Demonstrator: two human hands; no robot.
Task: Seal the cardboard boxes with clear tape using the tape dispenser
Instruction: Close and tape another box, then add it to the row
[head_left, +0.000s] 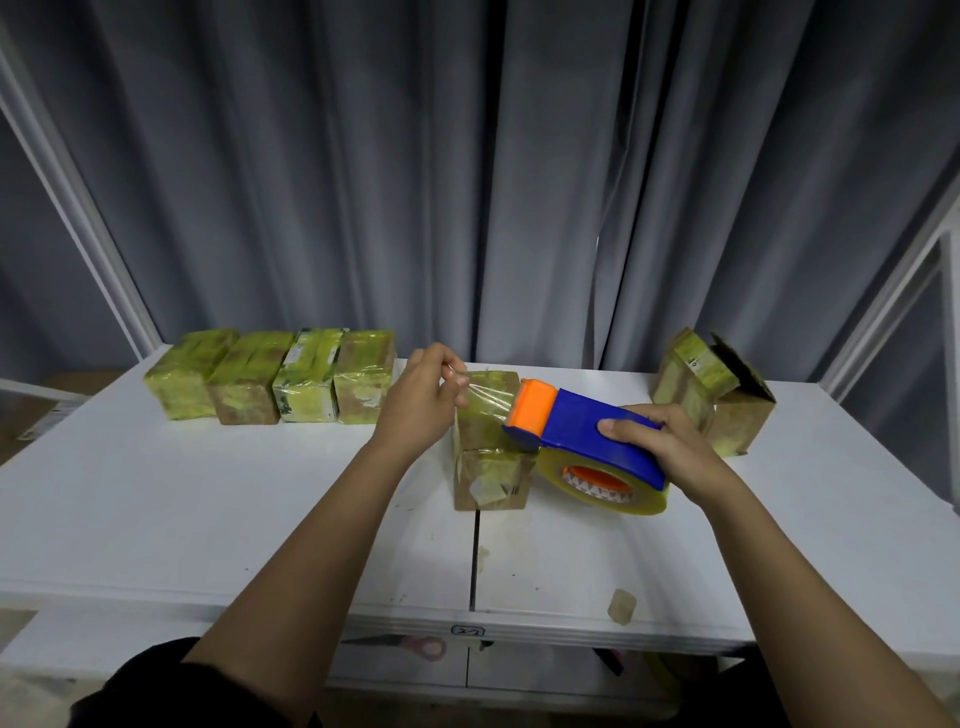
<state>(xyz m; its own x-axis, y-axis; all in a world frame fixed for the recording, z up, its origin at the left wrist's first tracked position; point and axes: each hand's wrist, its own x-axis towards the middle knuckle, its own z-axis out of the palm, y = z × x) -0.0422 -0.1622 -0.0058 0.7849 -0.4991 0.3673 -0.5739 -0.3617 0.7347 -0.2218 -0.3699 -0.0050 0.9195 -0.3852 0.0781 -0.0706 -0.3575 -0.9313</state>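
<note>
While standing over a white table (156, 493) backed by grey curtains (363, 182): four taped boxes (270, 382) in a row at far left, touching side to side; two more boxes (714, 397) at far right, one with a flap open. Middle box (491, 470) upright near the centre seam, wrapped in yellowish tape. Blue and orange tape dispenser (576, 423) held just beside and above that box, tape roll (602, 480) underneath. Right hand (670, 452) gripping the dispenser's rear. Left hand (426, 392) pinching the clear tape (488, 400) stretched from the orange end over the box top. Scrap of tape (622, 606) near the front edge.
</note>
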